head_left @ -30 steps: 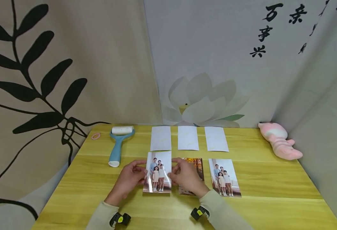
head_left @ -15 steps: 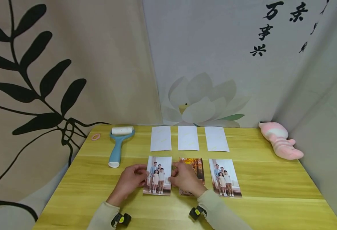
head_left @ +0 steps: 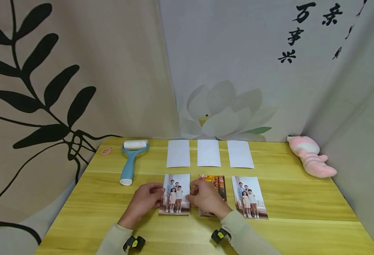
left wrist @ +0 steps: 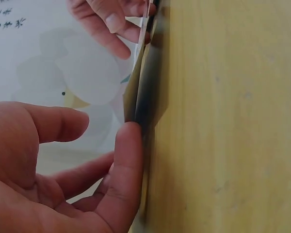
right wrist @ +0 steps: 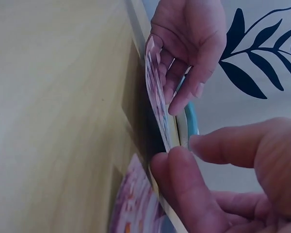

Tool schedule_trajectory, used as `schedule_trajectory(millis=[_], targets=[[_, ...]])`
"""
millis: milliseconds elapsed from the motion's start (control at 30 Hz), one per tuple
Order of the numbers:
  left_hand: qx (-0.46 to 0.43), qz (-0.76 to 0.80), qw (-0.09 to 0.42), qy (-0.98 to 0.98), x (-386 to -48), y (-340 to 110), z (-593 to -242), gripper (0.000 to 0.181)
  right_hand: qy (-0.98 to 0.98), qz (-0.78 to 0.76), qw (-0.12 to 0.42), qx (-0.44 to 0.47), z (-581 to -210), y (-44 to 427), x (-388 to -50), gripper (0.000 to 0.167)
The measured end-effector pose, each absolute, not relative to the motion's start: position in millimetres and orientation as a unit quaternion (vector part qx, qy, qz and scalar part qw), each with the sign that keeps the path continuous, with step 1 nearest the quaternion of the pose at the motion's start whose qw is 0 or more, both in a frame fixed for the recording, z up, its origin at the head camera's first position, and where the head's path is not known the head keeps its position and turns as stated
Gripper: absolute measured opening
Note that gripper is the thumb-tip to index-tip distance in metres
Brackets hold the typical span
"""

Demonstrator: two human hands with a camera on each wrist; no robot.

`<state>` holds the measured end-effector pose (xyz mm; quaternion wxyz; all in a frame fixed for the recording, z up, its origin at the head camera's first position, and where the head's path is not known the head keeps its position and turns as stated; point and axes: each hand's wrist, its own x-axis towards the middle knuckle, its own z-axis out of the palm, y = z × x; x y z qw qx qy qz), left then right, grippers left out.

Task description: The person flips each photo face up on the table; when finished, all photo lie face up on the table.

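A glossy family photo [head_left: 176, 198] lies between both hands at the left of the front row. In the left wrist view the left hand [left wrist: 82, 170] has a fingertip at the edge of the photo [left wrist: 132, 97], its thumb well apart. From the other side, the right hand [right wrist: 233, 179] touches the corner of the photo [right wrist: 157, 99] with its fingertips, its thumb close above them. Both wrist views show the photo tilted and partly off the tabletop. The right hand [head_left: 207, 198] partly covers an autumn-coloured photo [head_left: 219, 184] from the head camera.
Another family photo [head_left: 250, 198] lies at the right. Behind stand three white cards in a row: left [head_left: 178, 153], middle [head_left: 208, 153], right [head_left: 240, 154]. A blue-handled roller [head_left: 128, 166] and pink ring [head_left: 106, 151] are back left, a pink plush toy [head_left: 311, 156] back right.
The photo between the hands has come down towards the front of the table, its upper edge now apart from the white card behind. Both hands stay at its sides.
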<state>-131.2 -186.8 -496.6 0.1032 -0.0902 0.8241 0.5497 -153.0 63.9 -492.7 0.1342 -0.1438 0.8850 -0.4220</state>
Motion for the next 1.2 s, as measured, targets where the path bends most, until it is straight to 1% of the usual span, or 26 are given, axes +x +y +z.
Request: schedule_trajectory(millis=[167, 333, 533, 700, 800, 967, 1200], targets=[[-0.085, 0.542, 0.107, 0.829, -130, -187, -495, 0.042, 0.881, -0.431, 0.128, -0.145, -495, 68, -154, 0.054], [-0.087, 0.534, 0.099, 0.835, -131, -184, -495, 0.036, 0.87, -0.449, 0.137, -0.148, -498, 73, -158, 0.052], [-0.085, 0.527, 0.059, 0.844, -136, -175, -494, 0.034, 0.854, -0.474, 0.143, -0.16, -493, 83, -163, 0.047], [-0.073, 0.518, 0.035, 0.852, -143, -163, -489, 0.032, 0.854, -0.476, 0.114, -0.173, -488, 94, -166, 0.04], [-0.066, 0.522, 0.036, 0.85, -146, -155, -485, 0.031, 0.856, -0.477, 0.094, -0.174, -487, 99, -169, 0.035], [-0.06, 0.547, 0.046, 0.833, -150, -141, -482, 0.034, 0.854, -0.487, 0.088, -0.161, -485, 110, -175, 0.031], [-0.021, 0.609, 0.057, 0.791, -162, -116, -479, 0.037, 0.868, -0.476, 0.064, -0.127, -481, 132, -184, 0.033]])
